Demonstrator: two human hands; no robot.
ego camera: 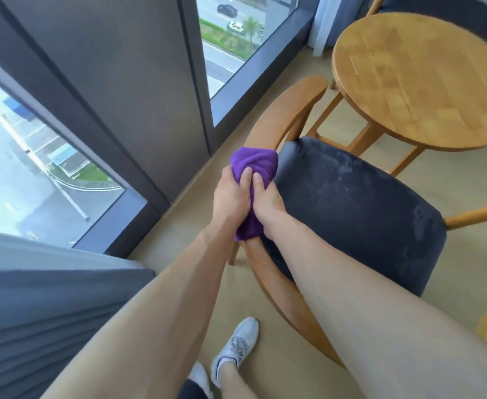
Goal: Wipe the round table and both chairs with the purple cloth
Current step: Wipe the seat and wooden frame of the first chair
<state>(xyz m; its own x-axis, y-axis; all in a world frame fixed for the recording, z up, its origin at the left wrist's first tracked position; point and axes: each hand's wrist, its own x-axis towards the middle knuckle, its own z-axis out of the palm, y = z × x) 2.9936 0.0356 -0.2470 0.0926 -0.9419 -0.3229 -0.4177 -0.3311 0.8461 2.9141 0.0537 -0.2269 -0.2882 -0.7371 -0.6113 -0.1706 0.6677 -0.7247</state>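
Purple cloth [254, 165]: my left hand [230, 194] and right hand [266, 201] are gripping it around the near chair [351, 203] rail; bunched folds risk skipping patches.

Purple cloth [254, 165] bunched on the near chair's [351, 208] curved back rail

I see the cloth wrapped over the light wooden rail beside the dark blue padded seat, gripped by both my hands: the left hand [230, 194] on the window side, the right hand [265, 200] on the seat side, thumbs pressed into the fabric; a tail of cloth hangs down between my wrists. The seat velvet shows pale smudges. The round counter [421, 79] stands just beyond the chair, honey-coloured wood on slanted legs, its top bare with faint streaks. Of the second chair [452, 12] I see only a dark seat and a bit of wooden frame behind the counter
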